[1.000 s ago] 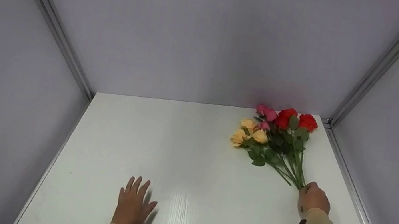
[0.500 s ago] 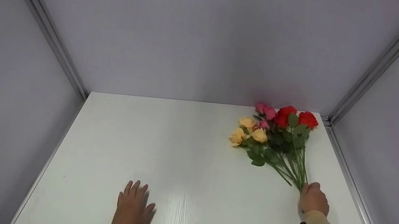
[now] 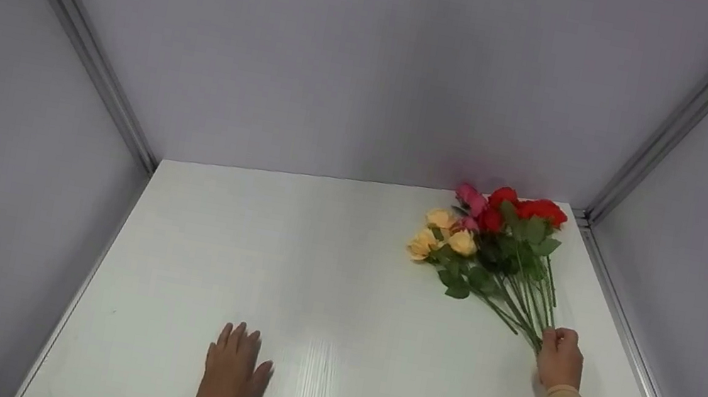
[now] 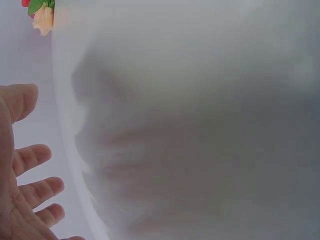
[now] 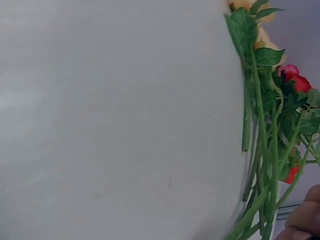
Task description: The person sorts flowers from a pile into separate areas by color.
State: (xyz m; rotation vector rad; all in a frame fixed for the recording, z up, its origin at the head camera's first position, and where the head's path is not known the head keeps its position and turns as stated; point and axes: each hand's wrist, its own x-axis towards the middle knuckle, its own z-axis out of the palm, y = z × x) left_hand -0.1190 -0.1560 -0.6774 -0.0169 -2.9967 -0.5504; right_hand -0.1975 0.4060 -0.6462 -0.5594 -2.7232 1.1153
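Over on the far right of the white table (image 3: 312, 278), the bunch of flowers (image 3: 489, 250) lies with its red, pink and yellow heads toward the back wall. The right hand (image 3: 560, 359) grips the stems at their near end. The left hand (image 3: 233, 372) rests flat, fingers spread, near the front edge.

The table (image 3: 340, 282) looks like white laminate with a faint wood grain and a soft sheen. The roses (image 3: 490, 243) appear artificial, with matt cloth-like petals and smooth plastic-looking stems (image 5: 260, 150). The corner rails (image 3: 83, 53) are brushed metal against matt grey walls (image 3: 350, 47).
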